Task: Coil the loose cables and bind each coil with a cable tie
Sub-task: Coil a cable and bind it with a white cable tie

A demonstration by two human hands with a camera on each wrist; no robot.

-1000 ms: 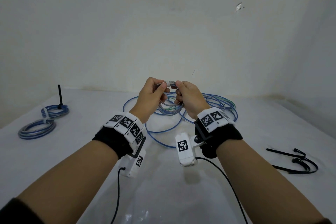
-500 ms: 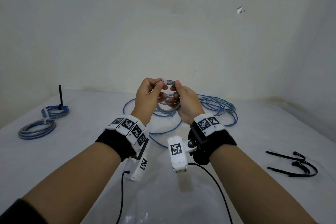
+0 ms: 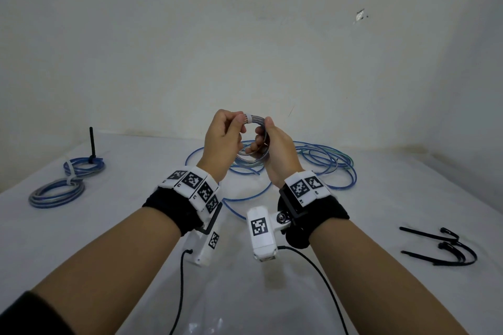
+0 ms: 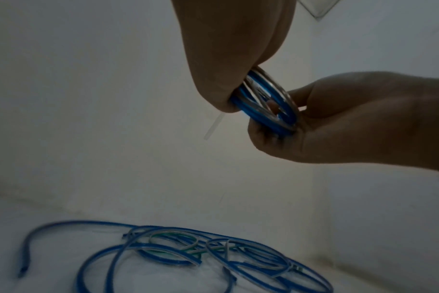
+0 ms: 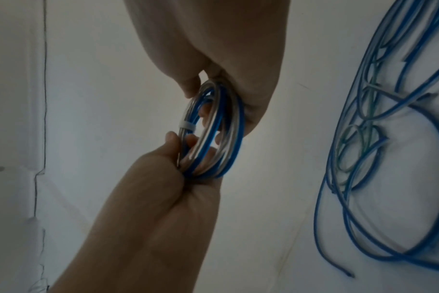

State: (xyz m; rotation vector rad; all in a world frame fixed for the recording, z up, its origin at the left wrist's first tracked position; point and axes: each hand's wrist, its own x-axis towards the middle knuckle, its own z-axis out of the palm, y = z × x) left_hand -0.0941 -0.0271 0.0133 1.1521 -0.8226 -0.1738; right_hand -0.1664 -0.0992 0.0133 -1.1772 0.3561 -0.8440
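Hands hold my coil (image 3: 251,141) up – left hand (image 3: 223,141) pinches the tie (image 3: 246,118) (white), right hand (image 3: 275,149) grips it so loops stay together.

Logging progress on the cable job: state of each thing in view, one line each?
coil in hand: lifted off the table, gripped by both hands
white cable tie: wrapped round that coil
left hand: pinching the coil at the tie
right hand: gripping the coil's other side
loose cables: uncoiled, tangled on the table
two coils: tied, lying at far left
black cable ties: unused, lying at right
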